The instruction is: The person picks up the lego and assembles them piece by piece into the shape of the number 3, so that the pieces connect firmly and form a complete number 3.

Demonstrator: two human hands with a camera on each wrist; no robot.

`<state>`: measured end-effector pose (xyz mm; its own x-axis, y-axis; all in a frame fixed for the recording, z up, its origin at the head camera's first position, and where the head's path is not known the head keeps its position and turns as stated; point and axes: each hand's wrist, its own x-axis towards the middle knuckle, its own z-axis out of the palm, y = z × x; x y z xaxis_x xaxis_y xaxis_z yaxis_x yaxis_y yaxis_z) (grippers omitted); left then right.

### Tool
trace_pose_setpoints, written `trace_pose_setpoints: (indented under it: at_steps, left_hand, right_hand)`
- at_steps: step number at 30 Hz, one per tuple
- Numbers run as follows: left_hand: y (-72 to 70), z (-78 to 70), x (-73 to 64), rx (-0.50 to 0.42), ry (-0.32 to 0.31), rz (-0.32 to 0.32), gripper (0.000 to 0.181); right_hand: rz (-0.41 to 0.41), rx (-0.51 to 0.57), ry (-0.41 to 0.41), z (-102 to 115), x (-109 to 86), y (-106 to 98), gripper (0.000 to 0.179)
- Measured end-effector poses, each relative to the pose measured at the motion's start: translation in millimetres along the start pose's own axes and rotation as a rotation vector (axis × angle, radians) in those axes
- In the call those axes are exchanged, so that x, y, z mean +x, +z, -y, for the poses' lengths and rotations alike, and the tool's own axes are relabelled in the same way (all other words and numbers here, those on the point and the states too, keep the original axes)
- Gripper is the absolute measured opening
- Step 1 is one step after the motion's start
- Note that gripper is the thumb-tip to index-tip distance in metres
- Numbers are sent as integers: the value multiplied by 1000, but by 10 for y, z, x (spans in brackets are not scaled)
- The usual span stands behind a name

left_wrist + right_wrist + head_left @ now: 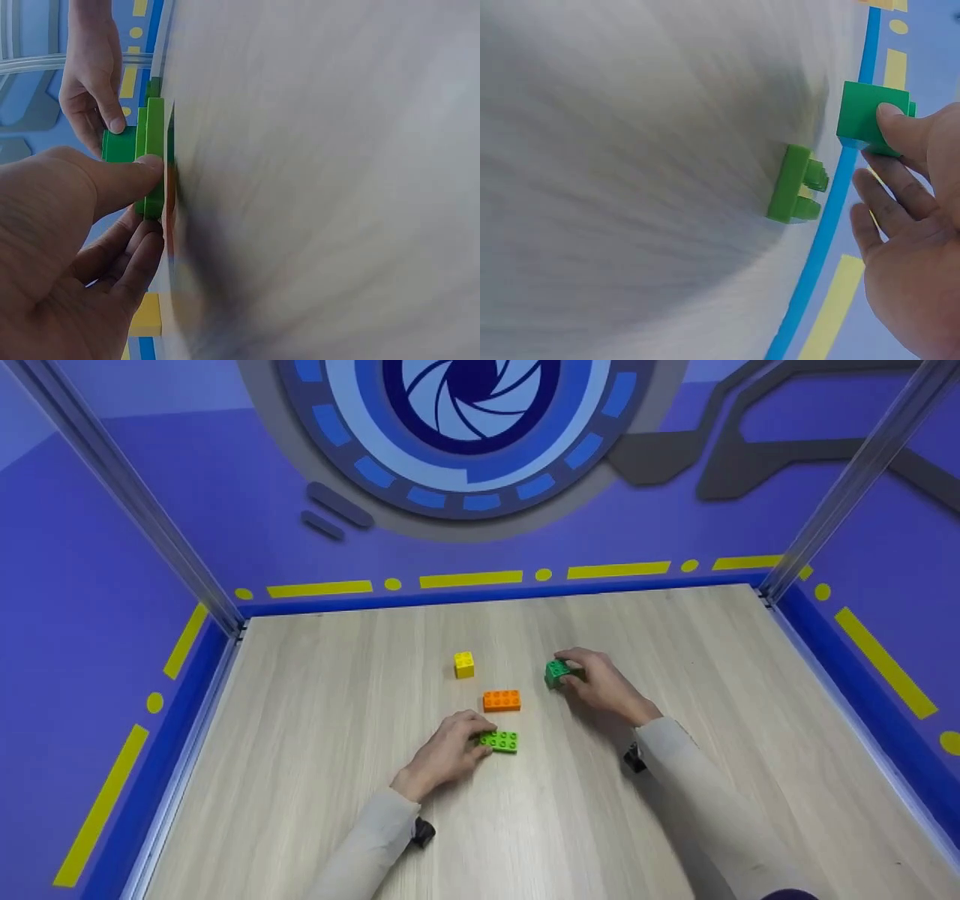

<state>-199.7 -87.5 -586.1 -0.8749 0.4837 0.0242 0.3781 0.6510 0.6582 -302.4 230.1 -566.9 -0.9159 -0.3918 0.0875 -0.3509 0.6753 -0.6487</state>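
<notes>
My left hand (448, 750) pinches the left end of a flat lime green toy building brick (504, 741), thumb on one side and fingers on the other. To the right and farther back, my right hand (606, 684) holds a darker green square brick (866, 112) between thumb and fingers. That brick looks raised off the table in the right wrist view. Another green brick (787, 184), studs up, lies on the table below the right hand, which hides it in the head view. An orange brick (502, 701) lies just beyond the lime green one.
A yellow square brick (464, 665) stands farther back, left of the orange one. The wooden tabletop (315, 765) ends at a blue patterned back wall (480, 555), with side walls and metal posts at the corners.
</notes>
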Motion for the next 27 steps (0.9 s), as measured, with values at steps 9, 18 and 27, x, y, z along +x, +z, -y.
trace_pose_setpoints:
  at_steps: [9,18,27]
  left_hand:
    - [30,-39,21,-25,-19,-3,33]
    - [86,-70,63,-33,-10,5,31]
    - [133,-119,92,-7,-7,1,29]
  right_hand:
    - [1,2,5,67,-67,-10,43]
    - [-8,37,-30,116,-154,-12,34]
    - [-17,54,-30,164,-213,0,29]
